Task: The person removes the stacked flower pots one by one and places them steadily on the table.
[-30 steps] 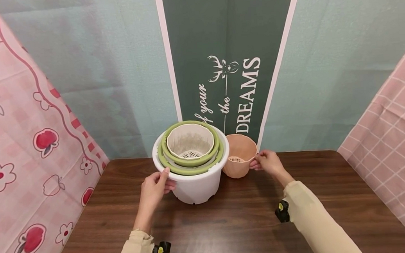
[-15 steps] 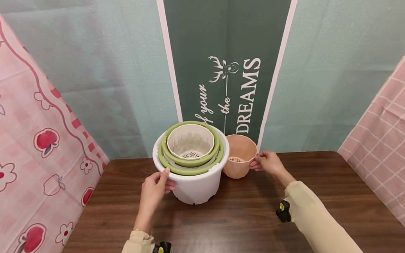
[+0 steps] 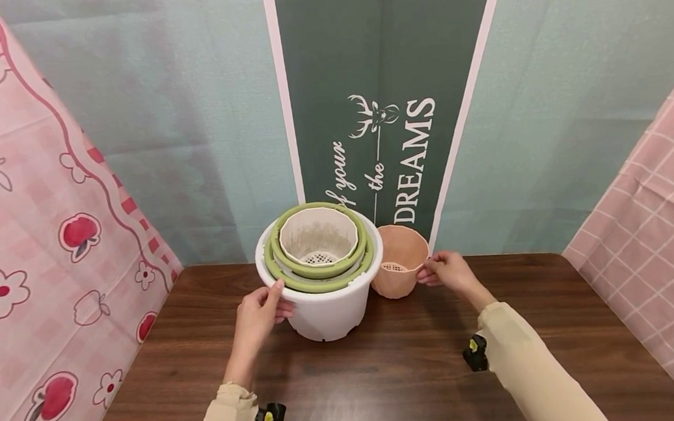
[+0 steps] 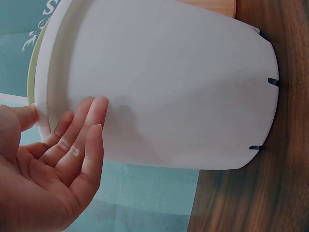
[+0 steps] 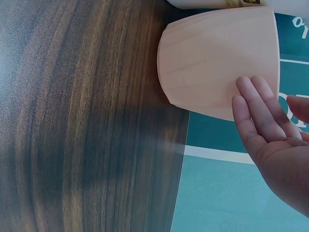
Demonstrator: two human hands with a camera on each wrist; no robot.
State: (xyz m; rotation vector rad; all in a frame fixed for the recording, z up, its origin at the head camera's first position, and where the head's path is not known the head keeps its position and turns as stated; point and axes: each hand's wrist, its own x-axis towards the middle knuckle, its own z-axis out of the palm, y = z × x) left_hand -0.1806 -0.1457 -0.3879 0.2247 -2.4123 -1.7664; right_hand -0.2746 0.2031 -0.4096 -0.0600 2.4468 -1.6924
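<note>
A large white flower pot (image 3: 329,315) stands on the wooden table, with green-rimmed pots (image 3: 318,283) and a small off-white pot (image 3: 318,234) nested inside it. My left hand (image 3: 256,314) pinches the white pot's near left rim, thumb on top and fingers beneath. In the left wrist view those fingers (image 4: 77,145) lie against the outer wall. Right beside it is a peach-coloured flower pot (image 3: 397,278) with a slatted bottom. Its right rim is held by my right hand (image 3: 447,273); in the right wrist view the fingers (image 5: 260,108) lie along its outside.
Behind the pots hangs a teal and dark green cloth (image 3: 384,50) with white lettering. Pink printed cloth (image 3: 29,258) borders the left side, and pink checked cloth (image 3: 661,227) the right. The brown wooden table (image 3: 350,399) spreads out in front.
Both hands and the pots keep their places. The head view has shifted very slightly.
</note>
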